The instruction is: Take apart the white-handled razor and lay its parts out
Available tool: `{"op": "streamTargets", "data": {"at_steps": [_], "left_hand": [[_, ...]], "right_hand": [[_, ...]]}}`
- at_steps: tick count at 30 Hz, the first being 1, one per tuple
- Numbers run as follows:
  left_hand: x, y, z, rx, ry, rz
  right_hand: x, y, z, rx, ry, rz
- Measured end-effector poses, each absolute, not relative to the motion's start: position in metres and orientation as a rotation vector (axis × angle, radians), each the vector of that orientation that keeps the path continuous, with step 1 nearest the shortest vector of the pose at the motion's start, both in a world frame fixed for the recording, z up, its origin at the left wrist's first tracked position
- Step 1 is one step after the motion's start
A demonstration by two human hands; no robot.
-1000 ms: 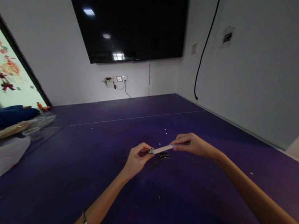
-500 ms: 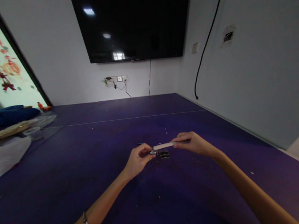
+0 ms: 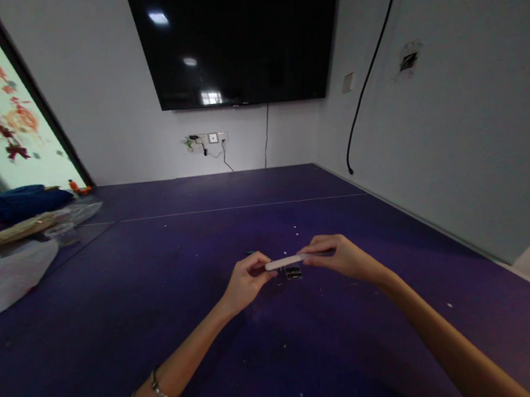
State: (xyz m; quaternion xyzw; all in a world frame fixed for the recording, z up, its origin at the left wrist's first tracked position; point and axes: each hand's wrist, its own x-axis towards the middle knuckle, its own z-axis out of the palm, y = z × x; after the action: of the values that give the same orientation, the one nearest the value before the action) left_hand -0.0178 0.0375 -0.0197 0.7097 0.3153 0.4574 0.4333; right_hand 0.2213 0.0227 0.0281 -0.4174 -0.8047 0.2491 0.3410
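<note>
Stick's axis is the key bit: the pale, slim, blunt-ended stick (image 3: 283, 262) is lying between the hands, running nearly left-right across the view, left end dipping slightly. Right hand (image 3: 343, 256) is nearer in grip terms: thumb and fingers are closing flat on the stick's right end, with a greyish section showing between them. Left hand (image 3: 242, 286) is meeting the free end: thumb and fingertips are curling close together, stick tip overlapping them in view. Can't tell if the tip is touching, or what the left fingertips are pinching; the stick is hiding it.

Just below the stick in view, a small dark rectangular piece with pale markings (image 3: 293, 273) is sitting on the smooth purple surface (image 3: 208, 362).

Materials: stick is looking matte and stiff, edges straight, end rounded; whether it's plastic, wood or card, can't tell. Dark piece is looking flat and hard-edged, too small to read. Purple surface is showing a dull sheen and scattered white specks (image 3: 295, 226).
</note>
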Motion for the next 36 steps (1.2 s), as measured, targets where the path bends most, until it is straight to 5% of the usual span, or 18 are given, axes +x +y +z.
{"op": "streamTargets", "data": {"at_steps": [36], "left_hand": [[-0.0196,0.0395,-0.0217,1.732,0.782,1.127]], "right_hand": [[0.2289,0.0244,0.0290,-1.125,-2.084,0.665]]}}
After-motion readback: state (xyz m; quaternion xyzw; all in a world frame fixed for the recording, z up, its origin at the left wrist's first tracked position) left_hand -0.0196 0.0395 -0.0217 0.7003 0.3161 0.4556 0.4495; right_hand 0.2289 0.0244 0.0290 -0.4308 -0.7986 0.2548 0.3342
